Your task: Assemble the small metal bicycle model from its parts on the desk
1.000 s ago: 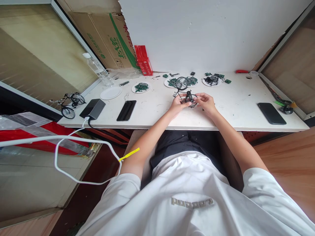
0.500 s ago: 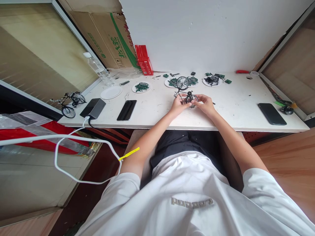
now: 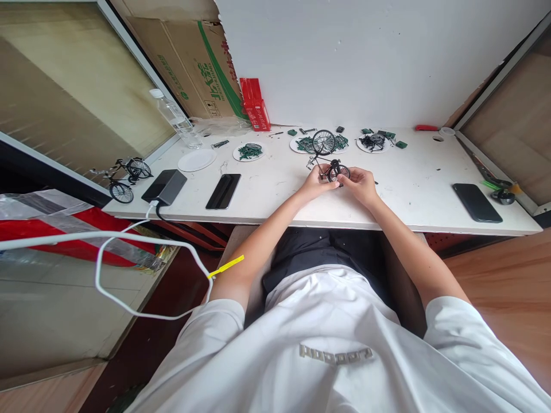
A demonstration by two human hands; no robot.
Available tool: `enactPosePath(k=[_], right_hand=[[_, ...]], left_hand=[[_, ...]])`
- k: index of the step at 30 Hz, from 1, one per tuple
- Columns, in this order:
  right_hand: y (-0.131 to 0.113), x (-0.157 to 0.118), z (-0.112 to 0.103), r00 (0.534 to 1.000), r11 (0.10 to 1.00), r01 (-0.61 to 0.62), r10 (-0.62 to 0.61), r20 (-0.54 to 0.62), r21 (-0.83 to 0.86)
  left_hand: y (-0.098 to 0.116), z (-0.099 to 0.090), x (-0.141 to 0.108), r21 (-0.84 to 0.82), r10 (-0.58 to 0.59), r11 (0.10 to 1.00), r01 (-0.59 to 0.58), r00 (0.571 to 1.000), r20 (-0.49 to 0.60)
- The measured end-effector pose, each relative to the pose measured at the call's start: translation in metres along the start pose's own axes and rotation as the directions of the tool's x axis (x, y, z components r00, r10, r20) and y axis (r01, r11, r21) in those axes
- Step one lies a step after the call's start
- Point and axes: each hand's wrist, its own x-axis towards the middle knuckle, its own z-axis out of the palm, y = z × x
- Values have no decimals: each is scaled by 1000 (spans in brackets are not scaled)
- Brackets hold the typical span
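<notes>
A small black model bicycle (image 3: 323,143) is held above the table's front half, one wheel pointing away from me and the other between my fingers. My left hand (image 3: 317,181) grips it from the left, thumb pressed near the closer wheel. From the right, my right hand (image 3: 360,182) closes on the same wheel with thumb and fingers. Parts of the frame are hidden behind the fingers. Just beyond lies a white plate (image 3: 294,146) of green and dark small parts. Another plate (image 3: 386,147) with black parts sits to its right.
On the left stand a second model bicycle (image 3: 123,179), a grey box with cables (image 3: 166,188), a phone (image 3: 224,191), a bare plate (image 3: 197,160), a plate of green parts (image 3: 250,152) and a water bottle (image 3: 175,119). Another phone (image 3: 477,202) and tools (image 3: 486,171) lie right.
The held bicycle has tilted slightly and shifted a little to the right, its far wheel now showing lower and larger. Both hands keep their hold.
</notes>
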Motion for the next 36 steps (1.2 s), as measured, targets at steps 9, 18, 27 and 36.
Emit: enactPosePath(k=[9,18,27,36], right_hand=[[5,15,-16,972,985,-104,131,-196,141],[5,13,-15,971,977,-122,154,-182,174],[6,14,-14,967,967,-129,171,-187,217],[3,12,-13,964,967,-136,179,-198,215]], left_hand=[[52,-82,7,538,-159,841,53,975,153],[138,-224,-35,788,-200,171,592,804,-561],[129,-250,-52,634,-444,256,730,671,-594],[125,-259,-47,646,-447,248,722,677,-584]])
